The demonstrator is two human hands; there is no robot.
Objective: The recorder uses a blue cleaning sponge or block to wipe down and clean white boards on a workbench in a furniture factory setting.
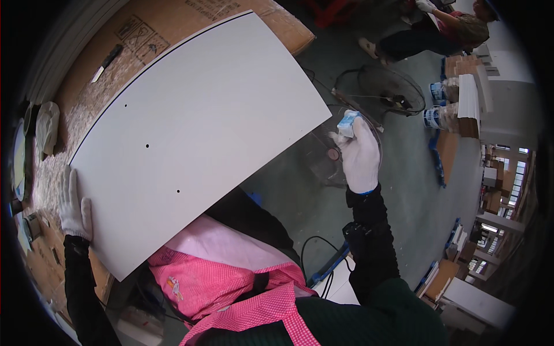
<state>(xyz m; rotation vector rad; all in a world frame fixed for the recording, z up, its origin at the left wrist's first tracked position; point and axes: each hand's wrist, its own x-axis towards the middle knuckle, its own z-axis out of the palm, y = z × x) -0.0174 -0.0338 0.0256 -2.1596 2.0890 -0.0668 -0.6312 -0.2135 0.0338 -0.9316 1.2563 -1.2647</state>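
Note:
A large white panel point(202, 127) lies before me, with a curved dark far edge and several small dark holes. My left hand point(75, 207), in a white knit glove, rests along its left end with the fingers stretched out. Off the panel's right corner, my gloved right hand point(362, 155) is raised with its fingers closed. It pinches a small blue-and-white wad point(348, 123); I cannot tell if this is cloth or a wrapped block. The wad is apart from the panel.
Cardboard point(167, 29) lies under the panel, with a utility knife point(107, 62) on it. A floor fan point(392, 92) stands to the right. Another person point(444, 34) is at the far right, near buckets point(434, 117) and stacked white boards point(468, 98). A pink checked apron point(231, 282) covers my lap.

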